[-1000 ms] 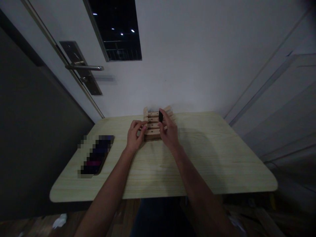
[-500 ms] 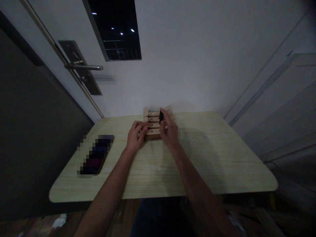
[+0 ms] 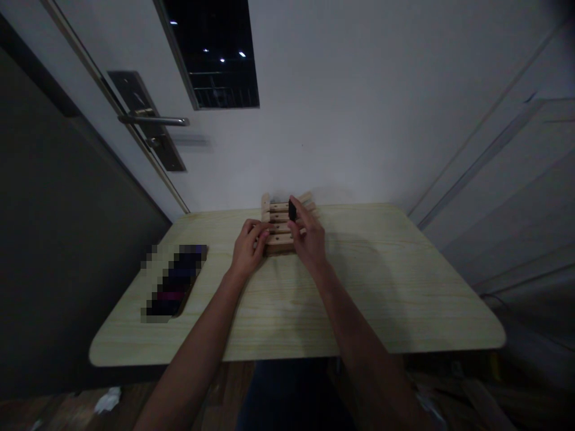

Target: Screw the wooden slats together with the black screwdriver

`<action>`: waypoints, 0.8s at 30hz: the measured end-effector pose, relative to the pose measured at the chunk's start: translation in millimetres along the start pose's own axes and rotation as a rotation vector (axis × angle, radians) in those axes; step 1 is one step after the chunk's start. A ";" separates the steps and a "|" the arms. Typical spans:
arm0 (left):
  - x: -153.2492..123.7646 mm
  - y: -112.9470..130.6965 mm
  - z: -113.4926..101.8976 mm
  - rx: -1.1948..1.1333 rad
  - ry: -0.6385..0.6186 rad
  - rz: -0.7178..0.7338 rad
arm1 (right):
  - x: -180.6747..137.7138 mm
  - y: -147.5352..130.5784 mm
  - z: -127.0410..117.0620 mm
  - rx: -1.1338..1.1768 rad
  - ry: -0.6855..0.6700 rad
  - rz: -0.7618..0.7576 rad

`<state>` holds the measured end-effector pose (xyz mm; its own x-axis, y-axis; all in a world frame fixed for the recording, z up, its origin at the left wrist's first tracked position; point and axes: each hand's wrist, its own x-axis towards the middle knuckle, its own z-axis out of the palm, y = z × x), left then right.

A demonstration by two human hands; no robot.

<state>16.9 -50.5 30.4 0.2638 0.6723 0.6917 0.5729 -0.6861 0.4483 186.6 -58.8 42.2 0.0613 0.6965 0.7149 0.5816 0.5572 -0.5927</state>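
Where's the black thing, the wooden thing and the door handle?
Black thing [image 3: 292, 210], head view: its dark side.
Wooden thing [image 3: 280, 227], head view: one of its slats.
Door handle [image 3: 156, 121], head view: its lever.

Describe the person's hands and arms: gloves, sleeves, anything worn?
Left hand and right hand: bare, no gloves. Left forearm and right forearm: slim, tapering toward the wrists, no sleeves in view. No watch, bracelet, cable or marking visible; dim light, so a thin ring can't be ruled out.
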 end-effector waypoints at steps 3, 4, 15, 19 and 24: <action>-0.3 -0.9 0.2 0.051 -0.013 0.010 | 0.9 0.3 0.0 -0.029 0.018 0.001; -0.4 -1.3 0.2 0.075 -0.021 0.014 | 1.0 -0.2 -0.3 -0.036 0.016 0.000; -0.1 -2.3 -0.5 0.196 -0.099 0.043 | -0.4 -4.5 -3.1 -0.021 0.007 -0.026; 0.0 -2.8 0.5 0.176 -0.093 0.037 | -0.4 -4.0 -3.3 -0.023 0.009 -0.032; 0.5 -0.5 0.0 0.150 -0.083 0.025 | 0.8 -2.9 -3.1 -0.032 0.028 -0.040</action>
<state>16.8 -49.9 30.5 0.3390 0.6805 0.6496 0.6732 -0.6578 0.3378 187.5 -61.2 45.6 0.0600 0.6610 0.7480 0.6097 0.5690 -0.5518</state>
